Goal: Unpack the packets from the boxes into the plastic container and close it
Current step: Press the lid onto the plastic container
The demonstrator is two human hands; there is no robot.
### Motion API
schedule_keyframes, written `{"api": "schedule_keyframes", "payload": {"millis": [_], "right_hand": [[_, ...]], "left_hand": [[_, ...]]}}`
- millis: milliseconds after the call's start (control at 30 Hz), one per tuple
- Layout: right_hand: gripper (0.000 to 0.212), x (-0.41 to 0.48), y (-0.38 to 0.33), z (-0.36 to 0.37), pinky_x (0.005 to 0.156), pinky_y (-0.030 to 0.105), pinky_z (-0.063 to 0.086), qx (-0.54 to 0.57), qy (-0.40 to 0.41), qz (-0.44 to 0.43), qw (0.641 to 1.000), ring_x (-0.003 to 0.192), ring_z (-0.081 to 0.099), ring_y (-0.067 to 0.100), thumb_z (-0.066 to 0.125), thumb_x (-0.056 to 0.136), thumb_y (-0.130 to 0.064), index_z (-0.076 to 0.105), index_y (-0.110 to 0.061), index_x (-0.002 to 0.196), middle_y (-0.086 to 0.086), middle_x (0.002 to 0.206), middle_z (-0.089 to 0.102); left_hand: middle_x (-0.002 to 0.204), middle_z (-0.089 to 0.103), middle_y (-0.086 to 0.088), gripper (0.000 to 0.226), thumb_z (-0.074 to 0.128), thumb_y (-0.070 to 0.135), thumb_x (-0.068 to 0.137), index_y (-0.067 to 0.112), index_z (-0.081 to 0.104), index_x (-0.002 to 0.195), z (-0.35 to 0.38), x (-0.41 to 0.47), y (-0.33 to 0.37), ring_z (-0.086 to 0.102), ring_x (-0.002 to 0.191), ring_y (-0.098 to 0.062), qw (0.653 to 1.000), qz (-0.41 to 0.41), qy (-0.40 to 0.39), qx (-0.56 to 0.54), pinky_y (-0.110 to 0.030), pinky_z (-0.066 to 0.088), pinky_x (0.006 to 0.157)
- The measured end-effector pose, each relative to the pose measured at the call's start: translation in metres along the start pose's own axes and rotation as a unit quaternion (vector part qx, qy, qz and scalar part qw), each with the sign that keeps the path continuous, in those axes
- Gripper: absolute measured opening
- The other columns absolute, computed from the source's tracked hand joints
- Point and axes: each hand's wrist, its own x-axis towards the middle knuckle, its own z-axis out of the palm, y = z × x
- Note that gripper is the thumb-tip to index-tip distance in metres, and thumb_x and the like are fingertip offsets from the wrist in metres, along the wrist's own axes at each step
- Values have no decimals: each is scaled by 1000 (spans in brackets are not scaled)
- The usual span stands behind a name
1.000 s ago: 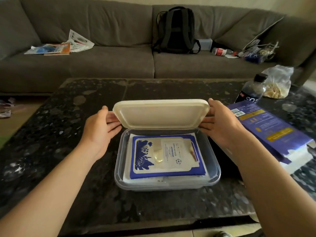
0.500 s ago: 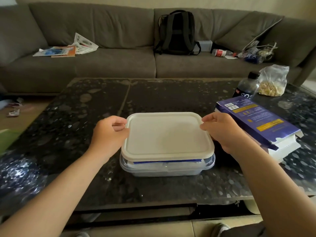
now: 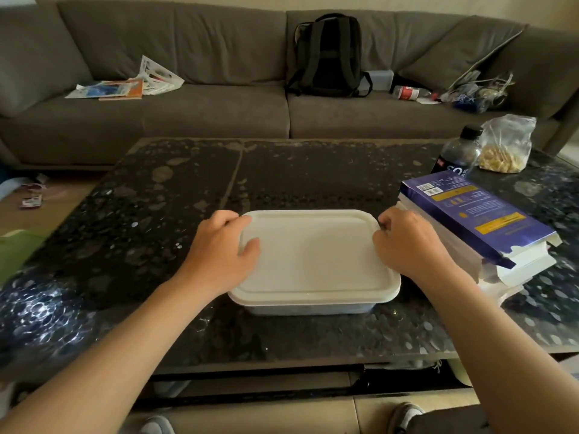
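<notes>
1. On the dark speckled worktop [image 3: 156, 214], front and centre, sits the container [image 3: 307, 309] with its white lid [image 3: 316, 255] lying flat on top. Only a thin clear strip of the base shows below the lid at the front.
2. The lid is opaque, so the packets can't be seen.
3. Left hand [image 3: 219, 255]: fingers curled round the lid's left rim near the far corner, thumb lying on the lid top.
4. Right hand [image 3: 410, 242]: fingers curled down over the lid's right rim near the far corner. The fingertips and thumb are hidden.
5. The two hands are well apart, one on each side of the lid.
6. Boxes [image 3: 476, 214] are stacked just beside the right hand, a purple one on top of white ones. The lower ones are partly covered by the right forearm.
7. A bottle [image 3: 459, 151] stands behind the boxes with its lower part blocked. A clear bag [image 3: 506, 145] is beside it, contents hard to make out.
8. A sofa [image 3: 203, 120] is at the back with a backpack [image 3: 327, 54] and loose papers [image 3: 125, 86] on it.
</notes>
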Motion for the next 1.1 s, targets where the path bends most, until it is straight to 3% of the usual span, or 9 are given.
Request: {"api": "schedule_keyframes", "payload": {"millis": [67, 100, 167, 233, 333, 633, 867, 1100], "right_hand": [[45, 0, -5, 7, 98, 39, 45, -29, 13, -64, 997, 124, 52, 26, 50, 102, -32, 48, -17, 145, 9, 144, 50], [54, 0, -8, 10, 110, 43, 37, -41, -2, -91, 995, 141, 39, 27, 46, 103, -40, 37, -21, 153, 7, 157, 36], [64, 2, -13, 19, 121, 50, 18, -90, -56, -132, 986, 155, 11, 27, 35, 102, -55, 18, -30, 159, 2, 168, 12], [69, 5, -13, 28, 123, 55, 6, -143, -100, -148, 973, 155, -5, 27, 24, 99, -66, 4, -37, 159, -1, 169, -3], [74, 7, -10, 37, 124, 56, 2, -179, -131, -150, 963, 155, -12, 27, 13, 95, -72, -5, -38, 158, -1, 169, -11], [76, 9, -7, 47, 123, 53, 5, -221, -148, -143, 953, 153, -19, 26, 6, 94, -73, -16, -36, 156, 0, 167, -20], [77, 8, -8, 50, 122, 53, 11, -224, -144, -131, 955, 153, -20, 27, 5, 93, -75, -17, -37, 156, 1, 167, -21], [76, 5, -14, 40, 122, 55, 12, -225, -156, -120, 954, 153, -19, 27, 7, 95, -73, -16, -36, 157, 2, 167, -20]], "left_hand": [[173, 12, -2, 65, 40, 53, 105, 31, 24, 164, 5, 0, 8, 6, 160, -27, 995, 41, -60, 71, -47, 13, 129], [175, -1, -1, 69, 33, 61, 104, 36, 11, 166, 8, 2, 11, -7, 161, -27, 989, 53, -93, 103, -49, 4, 130], [173, -19, -1, 75, 22, 71, 100, 42, -7, 164, 14, 6, 16, -22, 158, -29, 976, 69, -140, 155, -53, -5, 129], [171, -26, -3, 80, 16, 78, 96, 44, -14, 162, 17, 11, 20, -27, 156, -32, 967, 69, -164, 181, -56, -8, 128], [171, -27, -5, 86, 13, 84, 91, 45, -20, 159, 19, 19, 20, -29, 156, -32, 959, 62, -188, 203, -55, -9, 128], [172, -25, -4, 91, 19, 87, 90, 44, -16, 161, 19, 24, 27, -25, 157, -32, 941, 47, -226, 247, -52, -8, 129], [169, -30, -10, 89, 10, 87, 90, 41, -19, 161, 26, 20, 24, -30, 155, -35, 944, 55, -208, 251, -59, -9, 127], [172, -24, -4, 71, 6, 72, 100, 43, -11, 163, 18, 16, 32, -28, 156, -33, 942, 111, -194, 250, -60, -17, 123]]}}
